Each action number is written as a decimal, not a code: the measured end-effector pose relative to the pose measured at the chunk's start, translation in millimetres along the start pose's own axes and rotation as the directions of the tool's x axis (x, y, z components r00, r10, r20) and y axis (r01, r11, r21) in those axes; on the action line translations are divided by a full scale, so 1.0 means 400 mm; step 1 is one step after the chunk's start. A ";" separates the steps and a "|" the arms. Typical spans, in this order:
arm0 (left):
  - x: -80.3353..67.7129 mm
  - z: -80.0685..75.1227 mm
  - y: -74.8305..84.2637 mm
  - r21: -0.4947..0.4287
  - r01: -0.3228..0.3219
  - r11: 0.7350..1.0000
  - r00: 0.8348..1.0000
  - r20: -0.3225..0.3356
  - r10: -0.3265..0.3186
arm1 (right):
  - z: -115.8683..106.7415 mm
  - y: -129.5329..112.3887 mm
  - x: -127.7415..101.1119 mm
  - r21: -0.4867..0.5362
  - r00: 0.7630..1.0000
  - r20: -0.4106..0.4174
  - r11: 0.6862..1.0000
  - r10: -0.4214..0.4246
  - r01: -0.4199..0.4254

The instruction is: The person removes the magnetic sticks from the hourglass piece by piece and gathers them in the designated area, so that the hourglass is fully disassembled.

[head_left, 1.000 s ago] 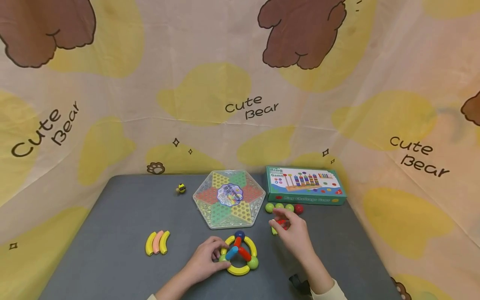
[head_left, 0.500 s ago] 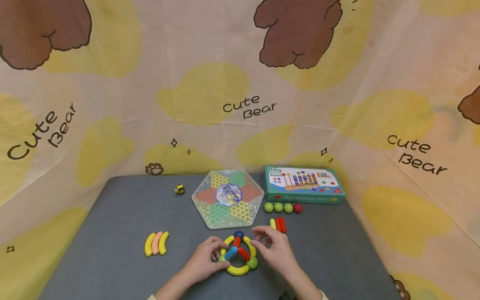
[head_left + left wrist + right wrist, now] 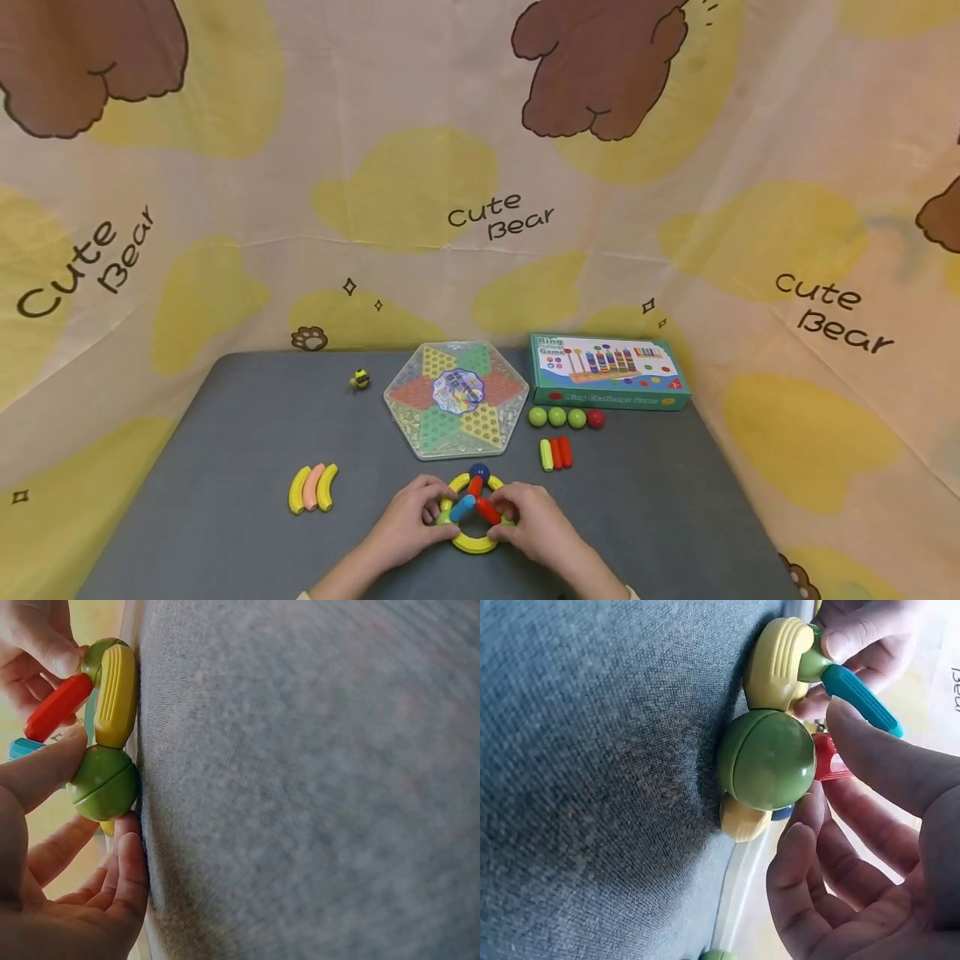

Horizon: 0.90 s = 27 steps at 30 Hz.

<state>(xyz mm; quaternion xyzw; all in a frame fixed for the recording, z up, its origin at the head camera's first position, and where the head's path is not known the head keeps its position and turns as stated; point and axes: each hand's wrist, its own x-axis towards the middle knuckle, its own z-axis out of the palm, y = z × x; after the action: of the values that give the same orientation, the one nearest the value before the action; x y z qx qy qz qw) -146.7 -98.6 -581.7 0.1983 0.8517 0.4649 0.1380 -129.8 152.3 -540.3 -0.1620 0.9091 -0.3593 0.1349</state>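
Near the table's (image 3: 225, 417) six o'clock edge stands a ring structure (image 3: 475, 543) of yellow arcs and green balls with red and blue rods rising to a dark blue ball (image 3: 478, 472). The left hand (image 3: 411, 523) grips it at nine o'clock, fingers curled round a green ball (image 3: 105, 782) and the blue rod (image 3: 462, 506); the right hand (image 3: 534, 525) closes on it at three o'clock, thumb on the red rod (image 3: 487, 510). At twelve o'clock lies a hexagonal checkers board (image 3: 455, 397), at one o'clock three short sticks (image 3: 556, 453), four balls (image 3: 566, 417) and a game box (image 3: 606, 370), at nine o'clock three curved pieces (image 3: 313, 487).
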 end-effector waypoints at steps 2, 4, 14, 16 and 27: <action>-0.002 0.000 0.002 -0.001 -0.001 1.000 1.000 -0.005 0.001 | 0.003 -0.005 0.002 -0.035 1.000 -0.019 0.999 -0.008 0.008; -0.003 0.000 0.003 0.001 0.003 1.000 1.000 -0.012 -0.003 | 0.008 -0.009 0.005 -0.062 0.999 -0.030 0.998 -0.010 0.008; -0.004 0.002 0.011 0.001 0.012 1.000 1.000 -0.009 -0.012 | 0.017 -0.013 0.006 -0.110 0.994 -0.108 0.994 -0.005 -0.007; -0.004 0.002 0.013 0.001 0.018 1.000 1.000 -0.010 -0.018 | 0.018 -0.012 0.005 -0.120 0.992 -0.128 0.993 -0.003 -0.013; -0.003 0.003 0.012 0.018 0.004 1.000 1.000 -0.003 -0.004 | 0.005 -0.011 0.011 0.048 0.985 -0.164 0.998 0.057 -0.050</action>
<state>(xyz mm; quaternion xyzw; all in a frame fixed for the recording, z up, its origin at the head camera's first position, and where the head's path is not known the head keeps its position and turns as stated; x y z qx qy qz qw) -144.0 -95.8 -578.2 0.1972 0.8566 0.4571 0.1357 -132.2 146.5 -539.4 -0.1043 0.9130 -0.3876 0.0722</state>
